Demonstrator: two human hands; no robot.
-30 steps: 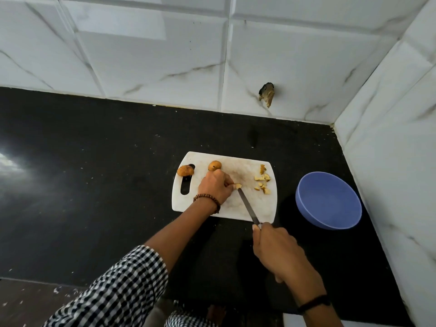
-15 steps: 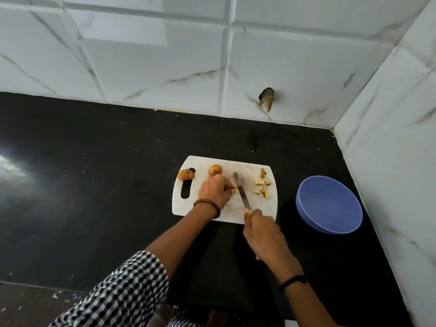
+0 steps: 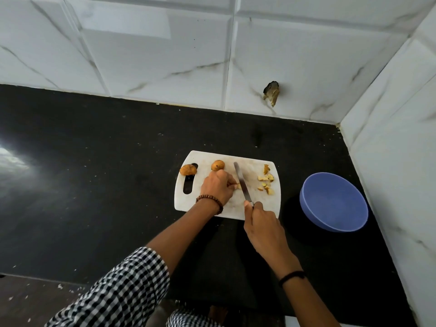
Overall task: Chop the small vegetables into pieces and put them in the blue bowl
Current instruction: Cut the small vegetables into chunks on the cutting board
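A white cutting board (image 3: 207, 159) lies on the black counter. My left hand (image 3: 218, 186) pinches a small vegetable piece (image 3: 238, 185) against the board. My right hand (image 3: 260, 226) grips the handle of a knife (image 3: 241, 182), whose blade lies right beside that piece and points away from me. Two whole small brown vegetables sit on the board: one (image 3: 188, 169) by the handle slot, the other (image 3: 217, 165) just beyond my left hand. Several cut pieces (image 3: 266, 182) lie at the board's right side. The blue bowl (image 3: 333, 201) stands to the right of the board, nothing in it.
White marble-look tiled walls close the counter at the back and on the right, just past the bowl. A broken hole (image 3: 271, 92) shows in the back wall. The black counter (image 3: 94, 173) stretches to the left. The counter's front edge runs near my body.
My right hand has come forward onto the board's near edge, and the knife blade has swung from slanting to nearly straight ahead, up against the piece that my left hand holds.
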